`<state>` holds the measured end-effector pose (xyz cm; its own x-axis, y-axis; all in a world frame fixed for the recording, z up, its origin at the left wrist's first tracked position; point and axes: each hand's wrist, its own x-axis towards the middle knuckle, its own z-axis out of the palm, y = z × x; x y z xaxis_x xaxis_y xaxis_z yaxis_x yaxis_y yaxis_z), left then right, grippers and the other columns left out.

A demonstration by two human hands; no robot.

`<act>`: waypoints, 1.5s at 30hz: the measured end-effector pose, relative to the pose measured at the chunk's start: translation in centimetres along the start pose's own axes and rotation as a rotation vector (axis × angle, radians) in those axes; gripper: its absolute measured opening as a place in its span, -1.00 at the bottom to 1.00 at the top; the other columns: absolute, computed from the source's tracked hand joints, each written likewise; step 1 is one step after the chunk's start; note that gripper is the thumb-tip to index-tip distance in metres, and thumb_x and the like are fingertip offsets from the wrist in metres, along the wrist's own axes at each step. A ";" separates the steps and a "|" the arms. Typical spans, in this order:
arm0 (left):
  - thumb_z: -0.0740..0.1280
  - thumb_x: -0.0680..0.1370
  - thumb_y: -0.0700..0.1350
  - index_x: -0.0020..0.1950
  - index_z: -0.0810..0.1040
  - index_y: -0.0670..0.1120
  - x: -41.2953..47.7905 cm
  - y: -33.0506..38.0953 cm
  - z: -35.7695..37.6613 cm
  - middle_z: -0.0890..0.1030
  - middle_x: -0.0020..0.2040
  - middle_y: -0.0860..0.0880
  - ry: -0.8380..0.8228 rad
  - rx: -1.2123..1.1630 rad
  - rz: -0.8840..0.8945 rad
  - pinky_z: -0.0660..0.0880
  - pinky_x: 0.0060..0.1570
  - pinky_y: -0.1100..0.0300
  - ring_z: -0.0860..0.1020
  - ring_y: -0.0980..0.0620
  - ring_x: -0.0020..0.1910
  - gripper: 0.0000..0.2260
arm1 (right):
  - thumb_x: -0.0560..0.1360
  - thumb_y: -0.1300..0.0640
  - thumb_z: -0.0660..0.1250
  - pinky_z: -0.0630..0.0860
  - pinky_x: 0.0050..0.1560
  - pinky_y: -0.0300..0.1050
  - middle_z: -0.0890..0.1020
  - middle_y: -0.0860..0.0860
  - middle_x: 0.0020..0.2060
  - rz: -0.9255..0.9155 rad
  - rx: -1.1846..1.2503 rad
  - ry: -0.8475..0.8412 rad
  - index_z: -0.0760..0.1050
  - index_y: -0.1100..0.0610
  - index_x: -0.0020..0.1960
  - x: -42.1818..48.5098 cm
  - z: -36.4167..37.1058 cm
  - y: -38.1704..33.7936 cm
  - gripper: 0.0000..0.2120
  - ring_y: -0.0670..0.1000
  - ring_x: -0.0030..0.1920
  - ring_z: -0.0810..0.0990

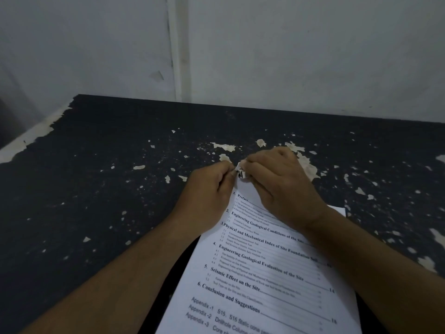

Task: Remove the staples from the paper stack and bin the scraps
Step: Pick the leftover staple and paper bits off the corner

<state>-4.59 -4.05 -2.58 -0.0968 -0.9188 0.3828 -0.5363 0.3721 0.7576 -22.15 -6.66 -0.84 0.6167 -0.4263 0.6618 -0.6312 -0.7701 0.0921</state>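
Note:
A stack of white printed pages (262,273) lies on the dark table (108,189), its top sheet a table of contents. My left hand (204,196) pinches the stack's far left corner, which is lifted off the table. My right hand (277,186) grips a small metal staple remover (240,174) set against that same corner, right beside my left fingertips. The staple itself is hidden under the tool and my fingers.
The black tabletop is worn, with pale patches (305,162) where the coating has flaked off. A white wall (289,56) stands along its far edge. The table's left edge (29,138) runs diagonally. No bin is in view.

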 end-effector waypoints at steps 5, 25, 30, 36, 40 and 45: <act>0.27 0.65 -0.17 -0.23 0.53 -0.13 0.1 0.0 0.0 0.37 -0.48 0.12 0.015 0.007 -0.023 0.25 -0.50 0.42 0.34 0.22 -0.52 -0.75 | 0.48 0.35 0.41 0.47 0.06 0.11 0.69 0.17 -0.07 -0.004 -0.039 -0.012 0.65 0.29 -0.01 -0.1 0.1 0.1 -0.89 0.18 -0.04 0.65; 0.26 0.65 -0.16 -0.37 0.32 0.06 0.0 0.1 0.0 0.33 -0.49 0.11 0.022 0.015 -0.020 0.24 -0.49 0.37 0.30 0.17 -0.50 -0.61 | 0.48 0.33 0.43 0.44 0.05 0.04 0.62 0.09 -0.15 0.184 0.083 -0.144 0.57 0.22 -0.06 0.0 -0.8 -0.1 -0.92 0.11 -0.13 0.54; 0.26 0.65 -0.16 -0.37 0.33 0.05 0.0 0.2 0.2 0.32 -0.51 0.13 0.074 -0.001 -0.036 0.28 -0.49 0.37 0.30 0.18 -0.51 -0.61 | 0.57 0.11 0.31 0.45 -0.03 -0.10 0.55 -0.07 -0.14 0.371 0.133 -0.197 0.48 0.06 0.01 -0.4 -1.7 0.8 -0.95 -0.02 -0.12 0.47; 0.27 0.64 -0.14 -0.38 0.36 0.10 0.0 0.1 0.3 0.39 -0.53 0.16 0.078 0.010 -0.049 0.27 -0.53 0.40 0.33 0.20 -0.54 -0.61 | 0.60 -0.04 0.22 0.35 -0.35 -0.28 0.48 -0.17 -0.31 0.454 0.227 -0.278 0.34 -0.08 -0.05 0.5 -1.4 0.2 -0.91 -0.15 -0.34 0.47; 0.27 0.64 -0.12 -0.30 0.48 0.05 -0.1 0.2 0.3 0.49 -0.46 0.25 0.067 -0.008 -0.041 0.27 -0.53 0.43 0.38 0.21 -0.55 -0.70 | 0.57 0.02 0.29 0.30 -0.41 -0.33 0.47 -0.14 -0.40 0.530 0.282 -0.275 0.38 -0.04 -0.17 1.5 -1.3 -0.9 -0.84 -0.14 -0.43 0.43; 0.27 0.63 -0.18 -0.31 0.45 0.09 -0.2 0.2 0.2 0.52 -0.44 0.21 0.072 -0.024 -0.025 0.26 -0.53 0.45 0.41 0.23 -0.53 -0.67 | 0.51 0.07 0.37 0.30 -0.51 -0.27 0.40 -0.09 -0.52 0.739 0.408 -0.220 0.38 0.06 -0.39 2.8 -0.6 -1.6 -0.67 -0.13 -0.53 0.31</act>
<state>-4.86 -3.83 -2.64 -0.0226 -0.9161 0.4003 -0.5172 0.3534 0.7795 -19.72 -6.31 1.31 0.2196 -0.9333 0.2841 -0.7134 -0.3523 -0.6058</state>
